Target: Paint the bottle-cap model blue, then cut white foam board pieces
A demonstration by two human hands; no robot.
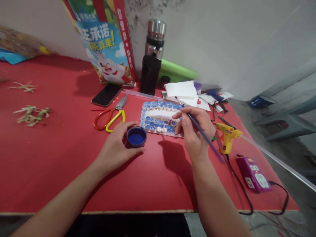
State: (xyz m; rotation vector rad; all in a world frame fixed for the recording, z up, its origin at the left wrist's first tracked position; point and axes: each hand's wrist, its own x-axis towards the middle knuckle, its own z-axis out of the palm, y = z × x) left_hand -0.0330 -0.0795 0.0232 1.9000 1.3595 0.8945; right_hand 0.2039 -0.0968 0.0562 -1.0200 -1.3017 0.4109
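My left hand [118,144] curls its fingers and thumb round a small round pot [137,137] of dark blue paint on the red table. In my right hand [195,130] is a thin dark blue paintbrush [203,134], its tip pointing up and left above the far edge of a flat board [158,115]. Rows of small round pieces cover the board, many painted blue in lighter and darker shades and some white. A plain white strip crosses its middle. My right fingers hide the board's right part.
Scissors [115,112] with red and yellow handles and a phone [106,94] lie left of the board. Behind stand a colourful bag [106,42] and a bottle [151,56]. A yellow glue gun [227,136] and purple power strip [254,174] with cables are on the right.
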